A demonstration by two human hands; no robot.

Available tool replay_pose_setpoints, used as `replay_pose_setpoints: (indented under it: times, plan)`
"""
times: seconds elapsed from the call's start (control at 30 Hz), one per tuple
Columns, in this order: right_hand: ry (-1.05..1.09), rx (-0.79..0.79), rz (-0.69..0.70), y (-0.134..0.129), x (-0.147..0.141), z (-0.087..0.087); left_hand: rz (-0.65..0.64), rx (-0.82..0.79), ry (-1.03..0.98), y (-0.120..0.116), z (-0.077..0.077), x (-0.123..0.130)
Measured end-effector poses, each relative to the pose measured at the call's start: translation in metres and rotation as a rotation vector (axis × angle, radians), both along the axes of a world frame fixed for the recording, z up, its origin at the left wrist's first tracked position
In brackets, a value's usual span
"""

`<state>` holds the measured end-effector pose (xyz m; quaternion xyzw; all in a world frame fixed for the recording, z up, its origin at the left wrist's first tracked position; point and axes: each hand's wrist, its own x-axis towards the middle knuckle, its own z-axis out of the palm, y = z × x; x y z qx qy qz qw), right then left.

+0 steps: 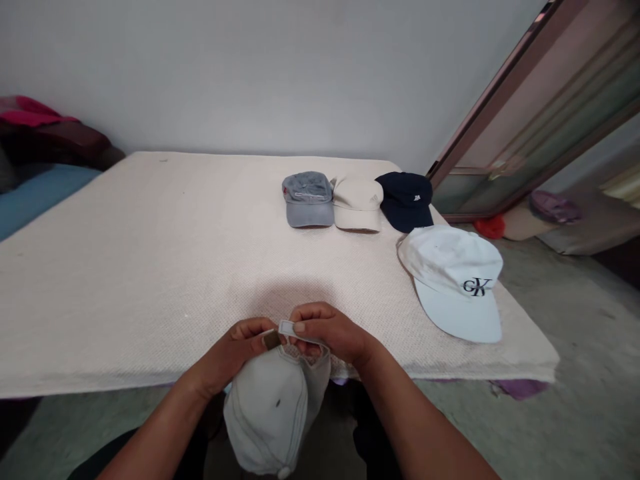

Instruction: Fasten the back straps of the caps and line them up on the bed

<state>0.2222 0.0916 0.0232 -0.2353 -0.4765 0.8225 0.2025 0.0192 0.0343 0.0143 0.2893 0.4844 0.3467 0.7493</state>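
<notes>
A light grey baseball cap [267,407] hangs between my hands at the table's front edge, its crown toward me and its back strap upward. My left hand [237,347] is closed on the strap's left side, by a brown buckle or tab [271,340]. Between thumb and fingers, my right hand [333,330] pinches the pale strap end [287,327]. The two strap parts lie close together; whether they are fastened I cannot tell. The cap's brim is hidden below.
A grey cap [307,200], a beige cap [357,203] and a navy cap [406,200] stand in a row at the back. Nearer, a white cap [453,280] with black letters sits at the right edge of the cloth-covered table [125,267]. A wall [250,73] rises behind.
</notes>
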Motion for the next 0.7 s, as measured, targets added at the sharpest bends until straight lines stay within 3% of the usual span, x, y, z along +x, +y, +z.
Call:
replay_pose_setpoints:
  times: [0.37,0.7]
  plan:
    - [-0.096,0.166,0.010,-0.001,0.000,0.001,0.046,-0.024,0.046,0.001,-0.004,-0.003]
    - [-0.142,0.218,0.035,0.002,0.005,0.005,-0.062,0.019,0.123,0.002,0.006,0.003]
